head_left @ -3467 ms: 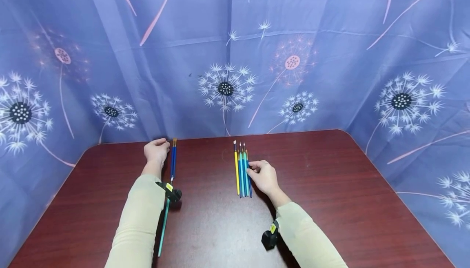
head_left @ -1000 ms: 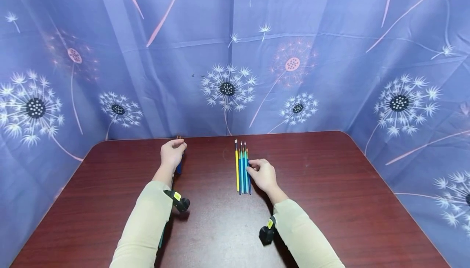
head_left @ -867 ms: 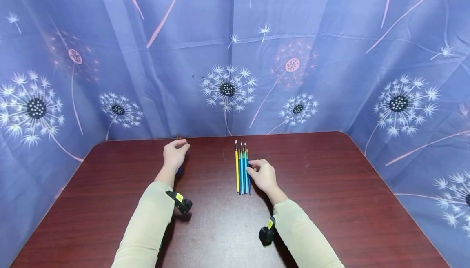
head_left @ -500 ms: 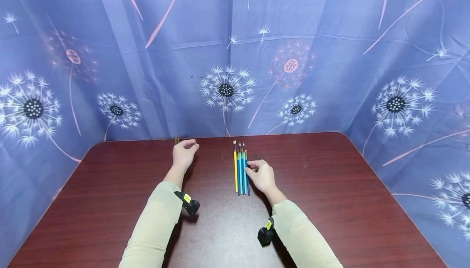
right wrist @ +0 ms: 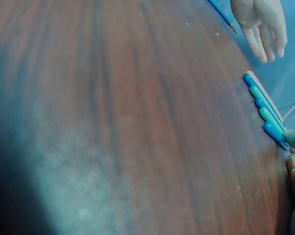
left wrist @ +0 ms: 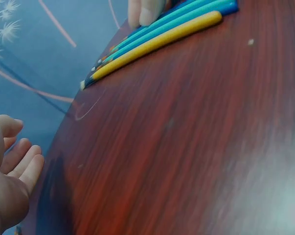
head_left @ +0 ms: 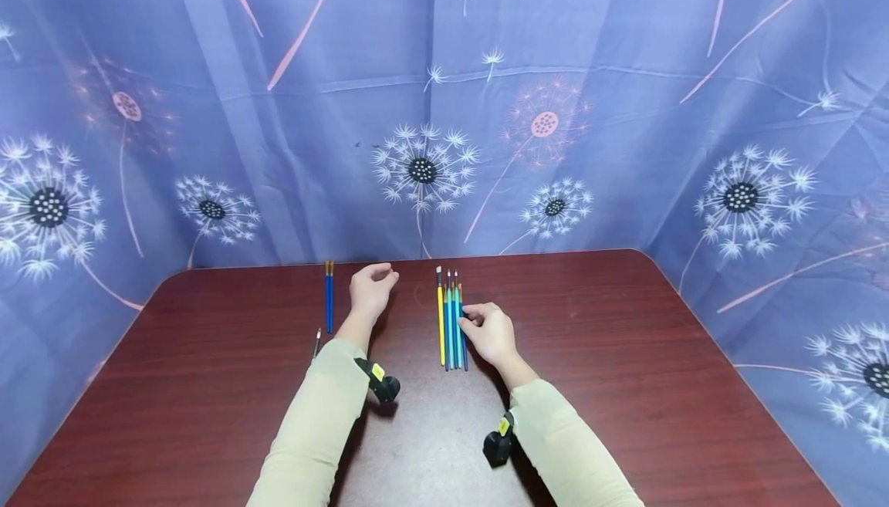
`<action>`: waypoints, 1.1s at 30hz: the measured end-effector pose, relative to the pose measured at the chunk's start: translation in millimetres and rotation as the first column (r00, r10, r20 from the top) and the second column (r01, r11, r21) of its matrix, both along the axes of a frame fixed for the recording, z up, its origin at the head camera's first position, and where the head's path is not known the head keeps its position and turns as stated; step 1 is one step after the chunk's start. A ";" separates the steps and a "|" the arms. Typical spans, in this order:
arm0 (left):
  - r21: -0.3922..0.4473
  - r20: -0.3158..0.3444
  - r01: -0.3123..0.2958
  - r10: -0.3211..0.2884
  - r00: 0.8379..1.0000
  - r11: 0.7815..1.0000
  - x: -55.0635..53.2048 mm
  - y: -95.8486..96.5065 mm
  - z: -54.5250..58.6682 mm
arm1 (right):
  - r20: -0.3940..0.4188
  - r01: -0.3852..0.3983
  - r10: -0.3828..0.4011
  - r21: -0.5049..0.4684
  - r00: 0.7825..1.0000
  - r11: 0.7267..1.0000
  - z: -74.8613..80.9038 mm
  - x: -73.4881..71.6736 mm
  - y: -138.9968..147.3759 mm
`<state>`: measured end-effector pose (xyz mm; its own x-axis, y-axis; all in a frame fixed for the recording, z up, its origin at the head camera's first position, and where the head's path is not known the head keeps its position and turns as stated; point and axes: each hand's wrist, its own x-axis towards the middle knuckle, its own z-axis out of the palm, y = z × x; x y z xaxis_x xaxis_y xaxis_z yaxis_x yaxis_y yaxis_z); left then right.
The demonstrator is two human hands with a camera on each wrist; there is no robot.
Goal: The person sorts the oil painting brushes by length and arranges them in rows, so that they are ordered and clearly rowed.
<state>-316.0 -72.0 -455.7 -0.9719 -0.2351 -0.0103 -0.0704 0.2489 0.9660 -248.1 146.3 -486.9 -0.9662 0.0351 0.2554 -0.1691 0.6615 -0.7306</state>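
Several paintbrushes lie side by side on the tabletop, bristles toward the curtain. A yellow paintbrush (head_left: 441,329) is at the left of this row, with teal and blue ones beside it. At the row's right end, my right hand (head_left: 491,335) has thumb and forefinger at a dark blue paintbrush (head_left: 464,349), seeming to pinch it. My left hand (head_left: 371,291) hovers left of the row with loosely bent fingers and holds nothing. Further left lie two blue paintbrushes (head_left: 329,302). Another paintbrush's pale tip (head_left: 318,335) shows near the left sleeve, which hides its handle.
The dark red wooden table (head_left: 611,322) has rounded far corners. Behind it hangs a blue curtain (head_left: 333,144) printed with dandelions. A small black camera (head_left: 385,390) sits on the left wrist and another camera (head_left: 497,447) on the right wrist.
My left hand has moved right, away from the two blue paintbrushes, which are uncovered again. My right hand stays at the row. The teal handle at lower left is now hidden under the left sleeve.
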 end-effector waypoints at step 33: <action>-0.027 -0.046 0.008 -0.010 0.999 1.000 -15.9 80.2 -17.5 | 0.001 0.012 -0.012 0.028 1.000 1.000 3.5 2.1 -0.1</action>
<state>-332.0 8.2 -473.2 -0.9733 -0.2261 0.0410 -0.0233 0.2748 0.9612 -246.0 146.1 -483.4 -0.9661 0.0395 0.2553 -0.1602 0.6836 -0.7121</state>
